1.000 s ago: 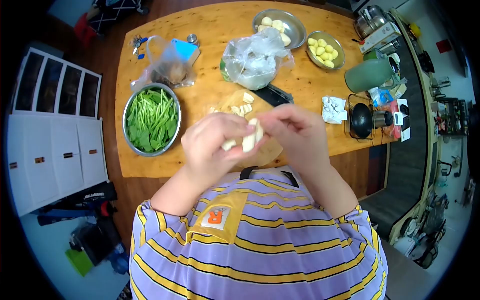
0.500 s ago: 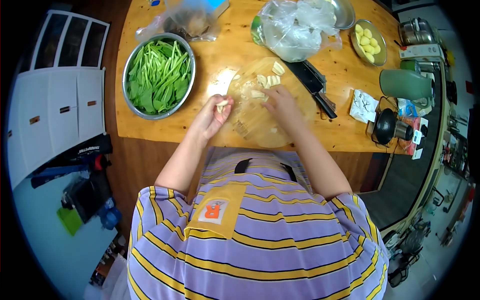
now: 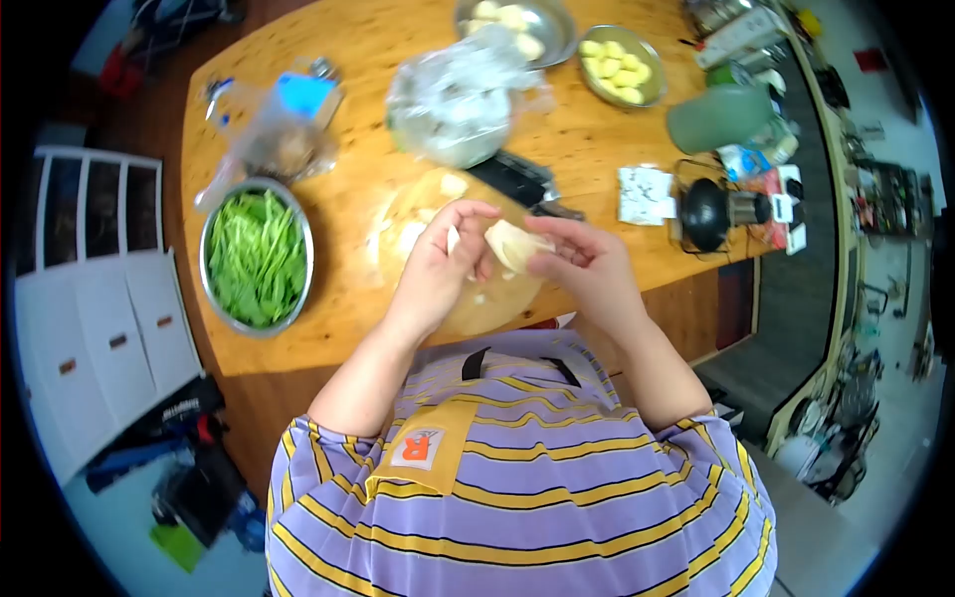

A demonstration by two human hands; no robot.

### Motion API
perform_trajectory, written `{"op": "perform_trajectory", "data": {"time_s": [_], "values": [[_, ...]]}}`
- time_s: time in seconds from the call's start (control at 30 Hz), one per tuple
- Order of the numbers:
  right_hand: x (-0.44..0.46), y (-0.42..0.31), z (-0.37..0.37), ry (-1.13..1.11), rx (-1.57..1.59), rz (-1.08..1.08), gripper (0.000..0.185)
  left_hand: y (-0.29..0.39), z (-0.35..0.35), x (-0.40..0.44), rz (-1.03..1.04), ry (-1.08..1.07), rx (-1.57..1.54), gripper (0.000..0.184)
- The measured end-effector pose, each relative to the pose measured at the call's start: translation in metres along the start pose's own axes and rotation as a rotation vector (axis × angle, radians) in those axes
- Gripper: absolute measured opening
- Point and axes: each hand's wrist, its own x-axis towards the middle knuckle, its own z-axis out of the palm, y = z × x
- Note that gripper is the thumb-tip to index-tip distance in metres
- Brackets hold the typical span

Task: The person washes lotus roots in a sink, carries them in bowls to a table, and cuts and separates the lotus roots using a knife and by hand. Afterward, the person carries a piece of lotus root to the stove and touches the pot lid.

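Above the round wooden cutting board [image 3: 485,310], my right hand [image 3: 597,271] pinches a pale cream-coloured food piece [image 3: 512,246] by its right end. My left hand [image 3: 426,274] is just left of that piece, fingers curled, with a small whitish food piece [image 3: 453,240] between thumb and fingers. What kind of food this is cannot be made out. Another pale chunk [image 3: 454,186] lies near the board's far edge; my hands hide part of the board. A black-bladed knife [image 3: 512,181] rests beyond the board, partly under a plastic bag.
Leafy greens fill a metal bowl [image 3: 307,261] at left. Farther back are the clear plastic bag [image 3: 458,95], a bowl [image 3: 565,40] with pale chunks and a bowl [image 3: 657,92] of yellow peeled pieces. A green jug [image 3: 721,117] and black-bowled appliance [image 3: 704,214] stand at right.
My view has shifted, so the table appears lower and farther left. My right hand has risen from the board with the larger pale piece; my hands are now closer together.
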Motion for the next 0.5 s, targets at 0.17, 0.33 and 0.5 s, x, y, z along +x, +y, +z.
{"op": "perform_trajectory", "data": {"time_s": [0.17,0.33,0.5], "values": [[-0.083,-0.057,-0.087,0.059,0.17,-0.352,0.038,0.02,0.139,0.033,0.031,-0.332,-0.143,0.033],[-0.183,-0.071,-0.221,0.159,0.136,-0.62,0.033,-0.011,0.31,0.051,0.004,-0.585,-0.177,0.054],[-0.302,-0.085,-0.364,0.392,0.001,-0.657,0.03,-0.073,0.492,0.056,-0.059,-0.748,-0.144,0.058]]}}
